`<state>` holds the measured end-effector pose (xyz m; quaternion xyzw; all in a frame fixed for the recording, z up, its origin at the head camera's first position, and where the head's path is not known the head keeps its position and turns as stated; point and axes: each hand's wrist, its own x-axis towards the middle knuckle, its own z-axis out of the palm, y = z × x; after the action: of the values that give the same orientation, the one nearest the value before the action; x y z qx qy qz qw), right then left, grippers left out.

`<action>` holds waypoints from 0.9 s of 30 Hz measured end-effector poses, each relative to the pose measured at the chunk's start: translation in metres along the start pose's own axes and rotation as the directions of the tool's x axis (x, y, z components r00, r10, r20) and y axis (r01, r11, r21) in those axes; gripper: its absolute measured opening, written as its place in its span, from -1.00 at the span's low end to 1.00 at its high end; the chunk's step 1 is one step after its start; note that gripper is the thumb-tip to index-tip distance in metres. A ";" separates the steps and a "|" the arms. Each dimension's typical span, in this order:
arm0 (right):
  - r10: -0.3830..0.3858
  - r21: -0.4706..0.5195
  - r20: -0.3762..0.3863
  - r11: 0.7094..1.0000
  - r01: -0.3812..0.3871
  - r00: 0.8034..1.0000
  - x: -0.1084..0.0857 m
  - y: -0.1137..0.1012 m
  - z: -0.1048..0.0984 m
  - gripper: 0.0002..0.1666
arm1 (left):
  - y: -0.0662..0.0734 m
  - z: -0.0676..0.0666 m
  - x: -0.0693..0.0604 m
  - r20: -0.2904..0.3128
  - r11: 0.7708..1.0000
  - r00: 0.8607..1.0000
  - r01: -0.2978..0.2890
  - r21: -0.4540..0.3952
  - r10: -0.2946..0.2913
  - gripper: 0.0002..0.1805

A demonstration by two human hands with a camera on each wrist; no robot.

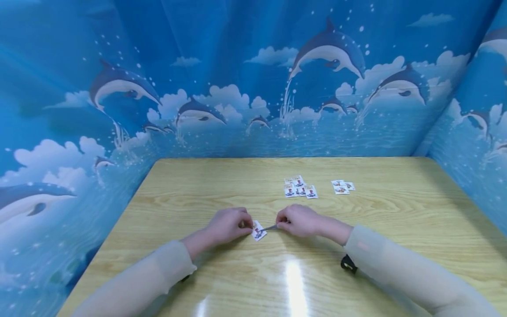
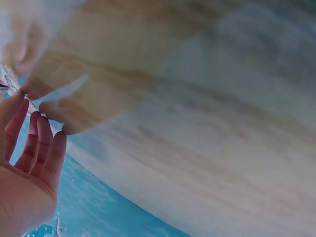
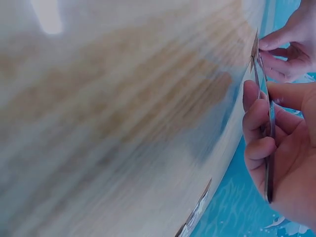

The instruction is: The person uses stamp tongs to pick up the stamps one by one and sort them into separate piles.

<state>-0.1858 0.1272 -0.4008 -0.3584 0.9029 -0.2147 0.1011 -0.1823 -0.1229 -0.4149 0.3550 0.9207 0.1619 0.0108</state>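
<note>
My left hand [image 1: 229,225] pinches the left edge of a small white picture card [image 1: 259,230], printed with a colourful figure, low over the middle of the table. From the other side, my right hand [image 1: 299,220] grips a pair of metal tweezers [image 3: 270,148] between thumb and curled fingers. The tips of the tweezers reach the card's face in the head view; whether they grasp it is too small to tell. In the left wrist view, the left hand [image 2: 34,163] has thumb and index finger at the card's edge, the other fingers loosely bent.
Beyond the hands, a cluster of several similar cards [image 1: 300,187] lies on the wood-patterned table [image 1: 190,189]. A smaller group of cards [image 1: 342,187] sits to its right. A blue dolphin-print curtain [image 1: 237,79] rises along the table's back and sides.
</note>
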 end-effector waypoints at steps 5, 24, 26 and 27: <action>0.032 0.001 -0.004 0.999 -0.032 0.999 0.010 0.005 0.001 -0.90 | 0.000 -0.001 0.000 0.003 1.000 1.000 0.012 -0.009 -0.012 -0.92; 0.001 -0.010 -0.028 1.000 -0.002 1.000 0.002 0.006 0.007 -0.89 | 0.002 -0.001 0.002 0.020 0.999 0.999 0.034 -0.007 -0.034 -0.93; 0.005 -0.012 -0.030 1.000 -0.006 1.000 0.002 0.006 0.008 -0.89 | 0.001 -0.001 0.002 0.023 0.999 0.999 0.037 -0.008 -0.037 -0.93; 0.005 -0.014 -0.033 1.000 -0.006 0.999 0.002 0.006 0.008 -0.89 | 0.001 -0.001 0.002 0.029 0.999 0.999 0.044 -0.009 -0.044 -0.93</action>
<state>-0.1877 0.1271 -0.4105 -0.3530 0.9069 -0.2140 0.0842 -0.1832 -0.1207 -0.4135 0.3369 0.9272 0.1612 0.0292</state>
